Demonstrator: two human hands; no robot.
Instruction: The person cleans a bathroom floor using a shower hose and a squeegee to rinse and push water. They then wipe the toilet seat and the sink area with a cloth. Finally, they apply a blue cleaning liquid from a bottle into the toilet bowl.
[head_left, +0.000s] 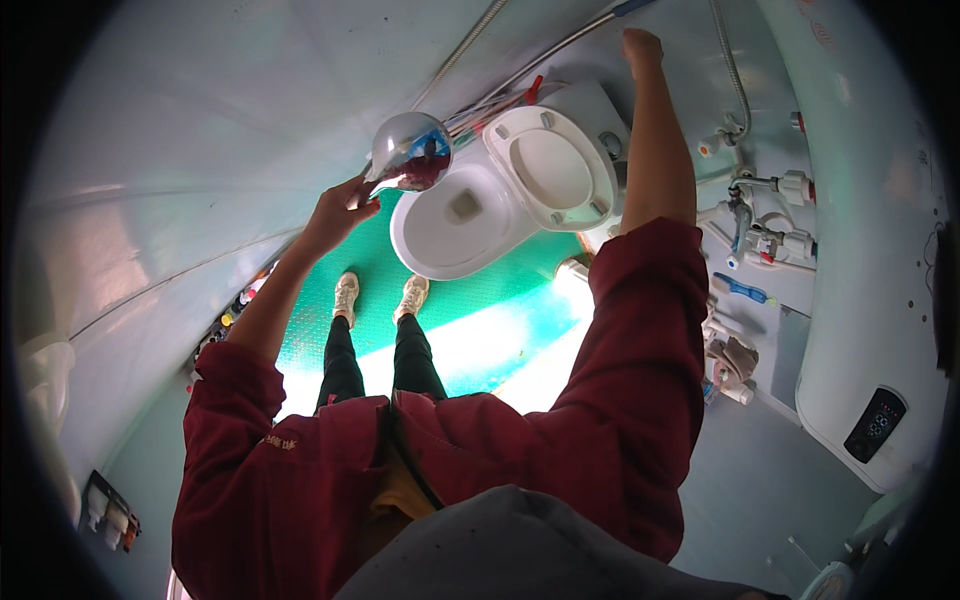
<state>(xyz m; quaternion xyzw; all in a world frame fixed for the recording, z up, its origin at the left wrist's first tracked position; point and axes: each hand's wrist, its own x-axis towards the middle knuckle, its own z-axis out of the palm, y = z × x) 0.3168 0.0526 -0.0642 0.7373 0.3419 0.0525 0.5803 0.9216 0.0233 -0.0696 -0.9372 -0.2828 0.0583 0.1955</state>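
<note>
My left hand (343, 217) grips the handle end of a round, mirror-bright metal ladle (414, 150), held up in front of the left wall. Below and to the right of the ladle is a white toilet bowl (454, 214), with its seat and lid (553, 169) raised against the cistern. My right arm stretches far forward past the cistern. At its end my right hand (643, 51) has curled fingers and is close to the wall and the blue-ended metal rod (577, 34). Whether those fingers hold anything is hidden.
Taps and valves (780, 187) with hoses line the right wall, beside a white water heater (840, 337) with a lit display. A blue brush (742, 289) hangs below them. Several bottles (232, 311) stand along the left wall. Sunlight crosses the green floor (375, 255).
</note>
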